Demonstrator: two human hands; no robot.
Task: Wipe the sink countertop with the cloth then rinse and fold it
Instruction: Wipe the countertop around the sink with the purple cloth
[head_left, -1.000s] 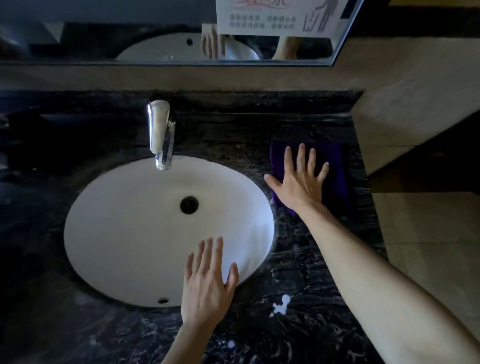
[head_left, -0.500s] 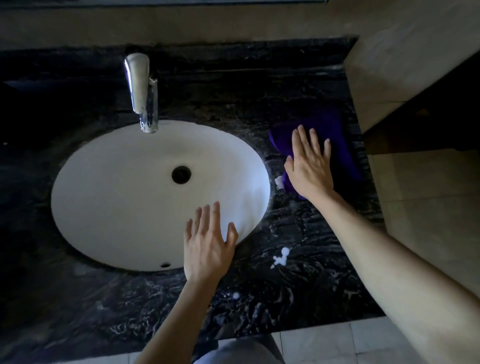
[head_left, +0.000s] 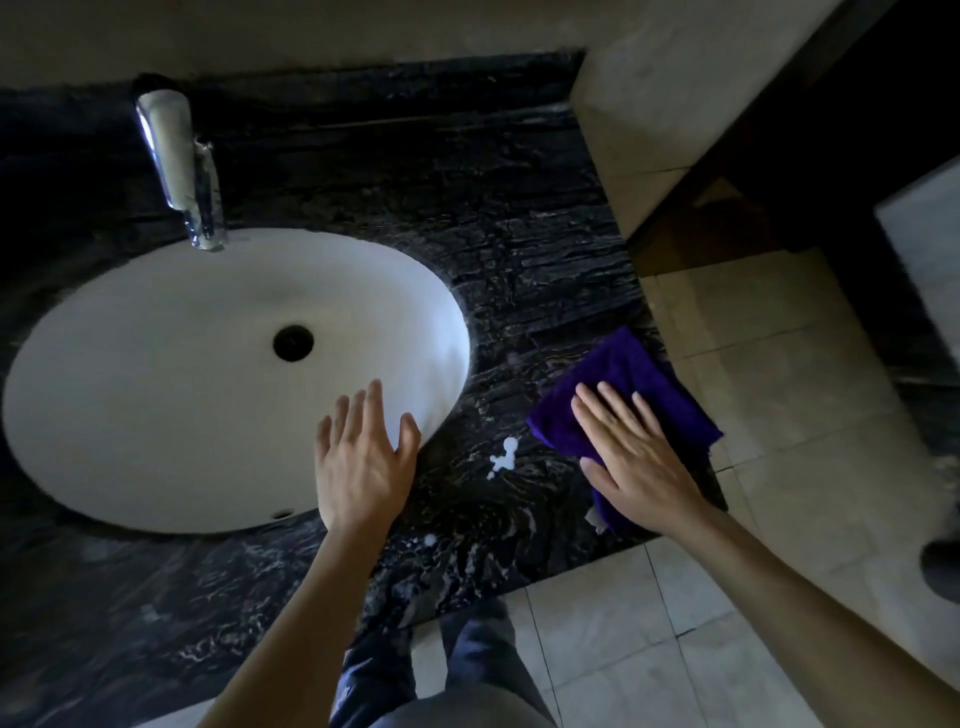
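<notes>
the right hand (head_left: 641, 457) presses flat, fingers straight, on the purple cloth (head_left: 631, 379) at the right front corner of the dark stone table (head_left: 519, 234). the left hand (head_left: 361, 462) rests flat, fingers straight, at the white sink's (head_left: 156, 389) front rim. pale floor tiles (head_left: 779, 364) lie right.

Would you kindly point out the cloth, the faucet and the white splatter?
cloth (head_left: 626, 371): head view, bare purple part beyond the fingers.
faucet (head_left: 179, 156): head view, middle of the spout.
white splatter (head_left: 503, 454): head view, its centre.
</notes>
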